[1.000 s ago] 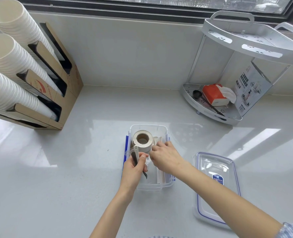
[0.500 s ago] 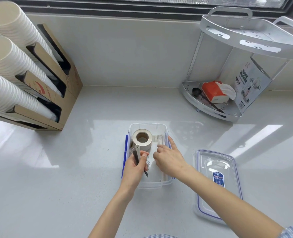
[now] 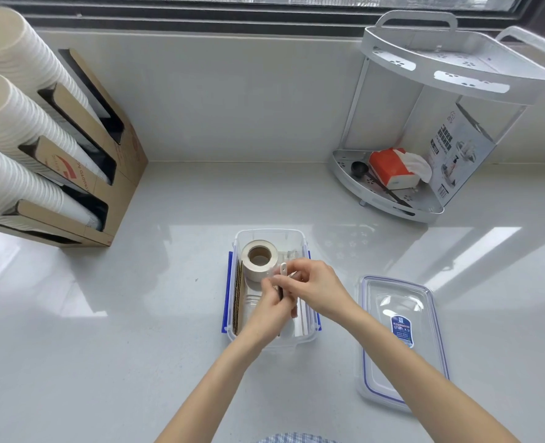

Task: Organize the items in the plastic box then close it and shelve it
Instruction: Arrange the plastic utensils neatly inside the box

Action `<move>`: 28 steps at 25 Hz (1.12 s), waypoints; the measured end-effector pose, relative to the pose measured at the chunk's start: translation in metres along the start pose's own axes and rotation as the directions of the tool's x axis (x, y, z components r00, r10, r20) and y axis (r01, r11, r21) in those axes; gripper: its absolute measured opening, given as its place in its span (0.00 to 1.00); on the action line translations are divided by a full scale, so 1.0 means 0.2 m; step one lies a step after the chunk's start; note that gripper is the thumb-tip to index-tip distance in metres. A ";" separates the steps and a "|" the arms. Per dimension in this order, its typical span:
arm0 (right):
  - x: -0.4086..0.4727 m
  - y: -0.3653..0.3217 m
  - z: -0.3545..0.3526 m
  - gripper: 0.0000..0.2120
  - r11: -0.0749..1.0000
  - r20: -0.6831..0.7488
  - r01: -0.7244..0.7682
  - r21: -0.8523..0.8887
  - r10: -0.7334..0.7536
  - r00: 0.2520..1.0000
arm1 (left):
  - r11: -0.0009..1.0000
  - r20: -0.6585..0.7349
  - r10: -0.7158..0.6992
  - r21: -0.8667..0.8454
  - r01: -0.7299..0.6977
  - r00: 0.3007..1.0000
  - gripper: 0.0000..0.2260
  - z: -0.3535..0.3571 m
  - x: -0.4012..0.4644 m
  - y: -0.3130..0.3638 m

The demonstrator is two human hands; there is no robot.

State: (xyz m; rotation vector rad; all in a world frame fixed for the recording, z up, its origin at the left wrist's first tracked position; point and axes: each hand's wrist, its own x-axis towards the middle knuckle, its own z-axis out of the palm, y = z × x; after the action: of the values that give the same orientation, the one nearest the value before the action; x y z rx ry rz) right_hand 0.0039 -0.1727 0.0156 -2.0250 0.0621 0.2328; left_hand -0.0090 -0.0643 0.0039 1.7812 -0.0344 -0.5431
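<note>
Meeting over the open plastic box [image 3: 300,233], left hand [image 3: 272,306] gripping a thin tool [image 3: 283,276], right hand [image 3: 317,287] pinching it too — lid [image 3: 402,340] beside on counter [image 3: 136,314].

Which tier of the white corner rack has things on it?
The lower tier: it holds the orange tissue pack and black scoop; upper tier looks bare.
</note>
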 end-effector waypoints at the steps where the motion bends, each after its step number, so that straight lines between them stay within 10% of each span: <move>1: 0.00 0.01 -0.01 0.08 1.000 0.031 -0.025 0.017 0.025 0.999 | 1.000 0.007 -0.021 -0.003 0.021 1.000 0.12 0.00 0.00 -0.01; 7: 0.03 0.02 -0.05 0.08 0.987 -0.022 -0.101 0.122 0.105 0.994 | 0.999 -0.028 -0.036 -0.040 0.035 0.999 0.13 -0.03 0.01 -0.01; 10: 0.09 0.00 -0.10 0.09 0.981 -0.073 -0.138 0.139 0.149 0.986 | 0.910 -0.206 0.260 0.378 -0.169 0.943 0.12 -0.13 0.01 -0.08; 14: 0.13 0.00 -0.04 0.11 0.975 -0.028 -0.211 -0.073 0.209 0.977 | 0.601 -0.103 0.382 0.782 -0.163 0.918 0.12 -0.21 0.00 -0.19; 28: 0.26 -0.03 0.14 0.14 0.664 0.044 -0.183 -0.725 0.309 0.950 | 0.584 -0.159 0.489 0.790 -0.186 0.858 0.10 -0.20 0.03 -0.29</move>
State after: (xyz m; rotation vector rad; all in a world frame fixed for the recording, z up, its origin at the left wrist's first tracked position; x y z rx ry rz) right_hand 0.0517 -0.1426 -0.0014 -2.7761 0.1672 0.6895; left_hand -0.0038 -0.0132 -0.0447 2.5979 -0.4055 0.1596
